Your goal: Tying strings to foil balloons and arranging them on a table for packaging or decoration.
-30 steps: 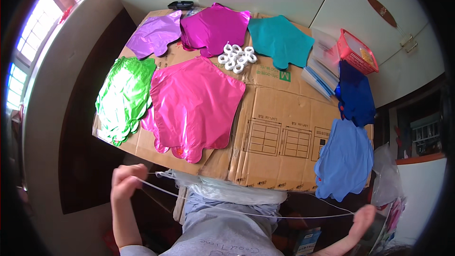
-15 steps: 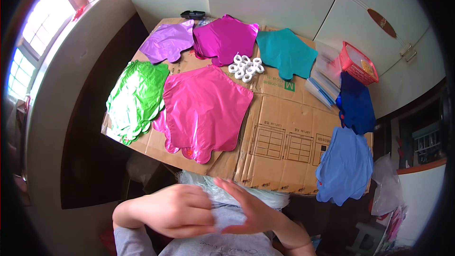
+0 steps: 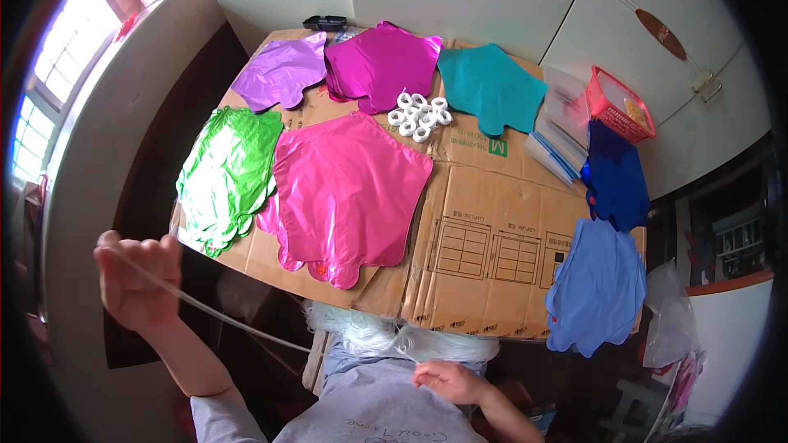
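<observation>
My left hand [image 3: 141, 283] is raised off the table's left edge, closed in a fist. A long white string [image 3: 215, 311] runs taut from it down toward my lap. Across my lap, below the table edge, lies a fluffy bundle of white string [image 3: 361, 333]. My right hand [image 3: 450, 381] is low in front of my shirt, its fingers pinched on a thin end of white string by the bundle. On the cardboard, nearest my hands, lies a stack of flat pink foil balloons [image 3: 353, 197].
Cardboard [image 3: 484, 189] covers the table. Around it lie flat foil balloons in green [image 3: 226, 172], lilac [image 3: 283, 74], magenta [image 3: 384, 66], teal [image 3: 492, 86], dark blue [image 3: 616, 176] and light blue [image 3: 597, 283]. Small white rolls [image 3: 420, 116] sit centrally; a red basket [image 3: 620, 107] stands far right.
My hands were close together in front of my chest. The left has swung out far left and up, drawing out white string; the right has dropped to my lap.
</observation>
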The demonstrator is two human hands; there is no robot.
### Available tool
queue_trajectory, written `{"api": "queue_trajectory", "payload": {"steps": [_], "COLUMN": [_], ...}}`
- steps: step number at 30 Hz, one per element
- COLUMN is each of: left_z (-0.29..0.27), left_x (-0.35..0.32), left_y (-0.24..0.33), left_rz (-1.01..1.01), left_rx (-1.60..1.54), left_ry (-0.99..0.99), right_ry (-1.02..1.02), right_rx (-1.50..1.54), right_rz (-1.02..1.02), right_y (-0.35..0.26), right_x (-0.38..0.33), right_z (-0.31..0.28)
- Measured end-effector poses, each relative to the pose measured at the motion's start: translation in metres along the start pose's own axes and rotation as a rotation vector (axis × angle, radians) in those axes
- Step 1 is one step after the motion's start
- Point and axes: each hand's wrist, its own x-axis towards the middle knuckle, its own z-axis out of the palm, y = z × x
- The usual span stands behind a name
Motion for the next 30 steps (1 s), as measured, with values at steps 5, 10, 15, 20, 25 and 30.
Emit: {"api": "queue_trajectory", "payload": {"steps": [5, 10, 15, 20, 25, 30], "left_z": [0.026, 0.050, 0.064, 0.060, 0.023, -0.005], "left_x": [-0.015, -0.019, -0.033, -0.117, -0.176, -0.182], "left_y": [-0.015, -0.044, -0.067, -0.122, -0.199, -0.203], "left_rz": [0.021, -0.073, -0.326, -0.463, -0.109, -0.418], "left_rx": [0.051, -0.058, 0.727, 0.994, 1.244, 1.306], "left_ry": [-0.402, -0.304, -0.414, -1.024, -0.866, -0.697], "right_ry": [-0.078, -0.257, 0.107, 0.310, 0.439, 0.809], "right_rx": [-0.235, 0.059, 0.536, 0.752, 0.689, 0.692], "right_rz": [-0.352, -0.277, -0.547, -0.600, -0.616, -1.052], "right_y": [-0.025, -0.065, -0.088, -0.073, -0.092, -0.125], "right_x": [0.011, -0.008, -0.025, -0.026, -0.027, -0.086], "right_z": [0.015, -0.007, -0.017, -0.013, -0.016, -0.073]}}
